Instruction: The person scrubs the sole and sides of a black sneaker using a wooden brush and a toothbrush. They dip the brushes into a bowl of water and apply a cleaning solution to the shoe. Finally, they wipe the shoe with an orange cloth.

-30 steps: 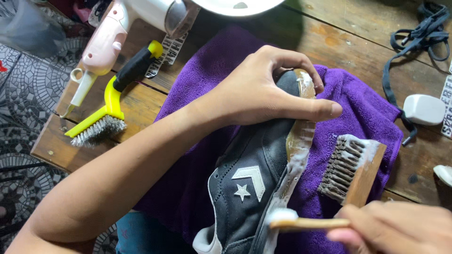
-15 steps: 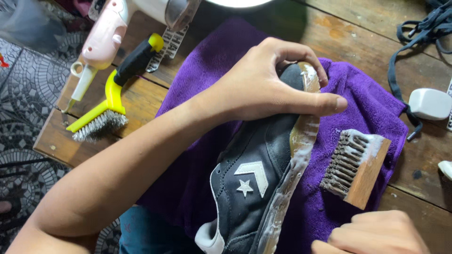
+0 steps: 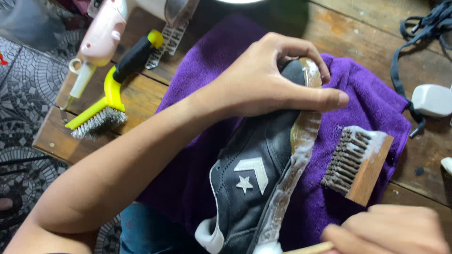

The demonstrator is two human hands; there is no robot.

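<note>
The black sneaker (image 3: 256, 164) lies in the middle of the frame, on its side on my purple towel (image 3: 207, 84). It has a white star and a white arrow shape on it. Its sole edge faces right and is covered in white foam.

My left hand (image 3: 268, 80) is on the toe end of the sneaker, near the top middle. My fingers curl over the top of the toe and my thumb (image 3: 320, 99) sticks out flat across it toward the right — so I am gripping the sneaker and holding it down.

My right hand (image 3: 391, 230) is at the bottom right corner. It is closed in a fist around a thin wooden stick (image 3: 308, 248), and the stick points left to the foamy heel end of the sole. I cannot tell what is on the end of the stick.

Just right of the sneaker, a wooden brush (image 3: 360, 162) lies on the towel with dark bristles and some foam on it.

The towel sits on a wooden table (image 3: 358, 33). At the left there is a yellow wire brush (image 3: 110, 101) with a black handle, and above it a pink and white tool (image 3: 96, 44). At the upper right are dark shoelaces (image 3: 419, 30) and a small white thing (image 3: 432, 99) — I cannot tell what it is.
</note>
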